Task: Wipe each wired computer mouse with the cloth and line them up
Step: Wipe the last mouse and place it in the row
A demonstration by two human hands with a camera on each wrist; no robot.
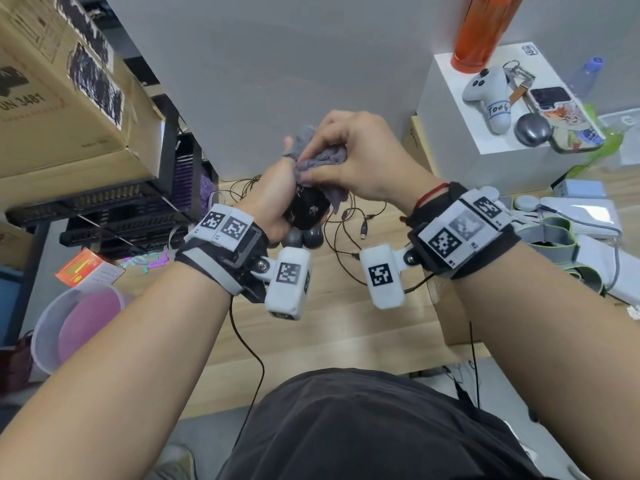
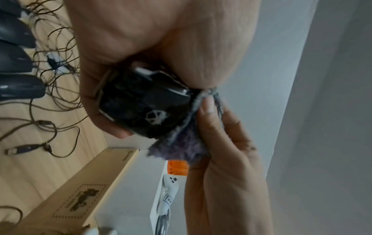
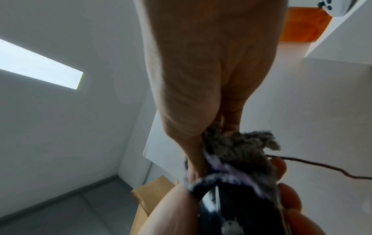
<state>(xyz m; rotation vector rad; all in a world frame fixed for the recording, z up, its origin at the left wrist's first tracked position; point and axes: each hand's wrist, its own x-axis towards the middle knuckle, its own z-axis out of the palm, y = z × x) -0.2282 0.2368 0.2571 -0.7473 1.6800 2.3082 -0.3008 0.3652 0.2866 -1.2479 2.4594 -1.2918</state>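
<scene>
My left hand (image 1: 277,199) grips a black wired mouse (image 1: 306,211) with a white logo, held up above the wooden desk (image 1: 332,327). My right hand (image 1: 349,157) clutches a grey-purple cloth (image 1: 322,159) and presses it onto the front of that mouse. In the left wrist view the mouse (image 2: 145,105) sits in my curled fingers, the cloth (image 2: 181,147) bunched at its end under my right thumb. The right wrist view shows the cloth (image 3: 237,147) over the mouse (image 3: 213,211). Several dark mice (image 2: 18,85) lie side by side on the desk; two grey ones (image 1: 304,237) show below my left hand.
Tangled brown cables with USB plugs (image 1: 349,230) spread over the desk behind the mice. A white box (image 1: 491,133) at the right carries a controller, a phone and an orange bottle (image 1: 481,29). Cardboard boxes (image 1: 59,91) and black trays (image 1: 114,216) stand left; a purple tub (image 1: 79,327) is lower left.
</scene>
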